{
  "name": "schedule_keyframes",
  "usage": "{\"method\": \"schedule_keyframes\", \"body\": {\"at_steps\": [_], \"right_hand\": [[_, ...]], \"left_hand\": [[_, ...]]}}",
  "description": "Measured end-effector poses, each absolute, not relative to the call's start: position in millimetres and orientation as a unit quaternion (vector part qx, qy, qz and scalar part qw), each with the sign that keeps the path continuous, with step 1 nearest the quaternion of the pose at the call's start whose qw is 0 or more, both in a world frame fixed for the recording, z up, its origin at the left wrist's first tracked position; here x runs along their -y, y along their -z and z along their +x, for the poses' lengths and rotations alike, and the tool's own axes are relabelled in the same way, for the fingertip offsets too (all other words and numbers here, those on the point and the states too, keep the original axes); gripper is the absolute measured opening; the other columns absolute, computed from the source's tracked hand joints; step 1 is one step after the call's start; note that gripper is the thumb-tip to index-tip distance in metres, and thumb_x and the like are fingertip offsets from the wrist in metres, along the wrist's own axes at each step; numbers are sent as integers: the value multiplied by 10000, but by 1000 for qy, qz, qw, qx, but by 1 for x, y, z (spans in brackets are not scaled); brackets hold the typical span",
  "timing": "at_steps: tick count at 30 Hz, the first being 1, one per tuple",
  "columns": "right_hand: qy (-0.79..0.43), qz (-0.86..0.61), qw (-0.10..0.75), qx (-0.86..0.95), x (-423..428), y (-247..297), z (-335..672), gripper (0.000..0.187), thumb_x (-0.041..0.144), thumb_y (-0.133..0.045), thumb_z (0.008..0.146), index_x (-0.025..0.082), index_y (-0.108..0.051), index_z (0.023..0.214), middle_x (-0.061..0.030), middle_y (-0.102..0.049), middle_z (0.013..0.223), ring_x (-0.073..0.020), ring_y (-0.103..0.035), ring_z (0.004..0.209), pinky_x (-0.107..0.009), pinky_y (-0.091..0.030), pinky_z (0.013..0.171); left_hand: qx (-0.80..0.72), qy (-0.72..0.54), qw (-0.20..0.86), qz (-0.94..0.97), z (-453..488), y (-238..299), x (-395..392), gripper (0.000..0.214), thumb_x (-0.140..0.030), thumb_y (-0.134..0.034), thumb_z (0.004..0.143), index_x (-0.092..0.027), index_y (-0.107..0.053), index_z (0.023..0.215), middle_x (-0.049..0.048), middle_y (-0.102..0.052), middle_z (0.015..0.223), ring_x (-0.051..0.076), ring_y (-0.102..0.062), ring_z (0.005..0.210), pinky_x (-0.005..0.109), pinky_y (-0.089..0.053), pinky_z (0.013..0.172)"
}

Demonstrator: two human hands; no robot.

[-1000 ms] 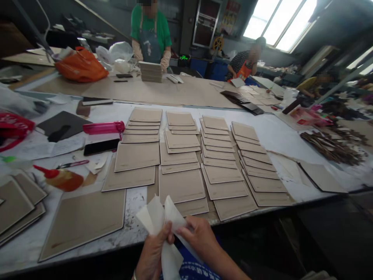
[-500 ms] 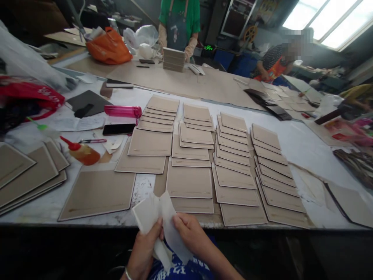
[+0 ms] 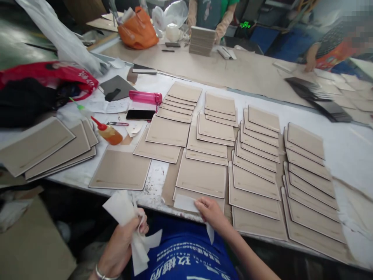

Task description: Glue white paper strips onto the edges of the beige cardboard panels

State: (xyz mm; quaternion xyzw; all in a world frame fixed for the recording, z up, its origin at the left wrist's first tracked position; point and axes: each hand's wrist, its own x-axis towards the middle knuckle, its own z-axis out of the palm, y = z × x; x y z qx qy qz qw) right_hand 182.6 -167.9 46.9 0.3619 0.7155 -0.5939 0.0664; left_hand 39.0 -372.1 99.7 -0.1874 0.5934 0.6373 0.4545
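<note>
The left hand (image 3: 126, 233) is closed around a bunch of white paper strips (image 3: 120, 207). The right hand (image 3: 211, 213) pinches a single white strip (image 3: 185, 203), pointing to nine o'clock over the near edge of overlapping beige boards (image 3: 201, 173). From there, a red-nozzled squeeze bottle (image 3: 112, 135) lies at ten o'clock.

Black phone (image 3: 140, 114) near pink case (image 3: 145, 97); orange bag (image 3: 138, 31) beyond

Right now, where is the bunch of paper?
Low, left of centre in the head view, the paper is in the left hand, partly over the blue apron.
</note>
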Motion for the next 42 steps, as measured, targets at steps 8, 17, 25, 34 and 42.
{"method": "schedule_keyframes", "body": {"at_steps": [8,17,25,34,42], "right_hand": [[524,389,49,-756,170,-20,182,294,394,-383,796,196,-436,586,61,-408,429,-98,-416,422,-218,-333,499],[504,404,52,-762,172,-22,175,300,409,-367,797,197,-458,604,46,-449,455,-120,-454,469,-228,-340,535],[445,399,61,-800,172,-14,167,296,381,-362,800,186,-508,632,2,-540,589,-148,-506,615,-239,-335,593],[418,402,72,-811,171,-13,165,294,359,-372,807,180,-563,674,-5,-576,634,-146,-506,640,-234,-336,598],[389,411,90,-819,169,-19,161,281,327,-388,813,179,-578,667,-5,-573,626,-136,-492,616,-225,-314,576]], "left_hand": [[-769,-452,450,27,73,-68,362,299,-341,-705,552,-161,-604,768,17,-608,679,153,-542,627,254,-436,598],[-802,-56,316,503,85,-36,338,576,-48,-367,742,-142,-326,1309,102,-660,761,218,-600,711,337,-458,667],[-815,-13,312,489,78,-30,329,619,-18,-327,745,-131,-224,1344,115,-650,791,221,-600,736,340,-452,661],[-815,-21,320,482,74,-26,324,614,-42,-338,750,-128,-212,1345,106,-658,789,193,-602,724,296,-439,652],[-813,-8,321,486,74,-22,323,601,-17,-311,755,-130,-233,1341,109,-654,781,210,-605,733,315,-444,669]]}}
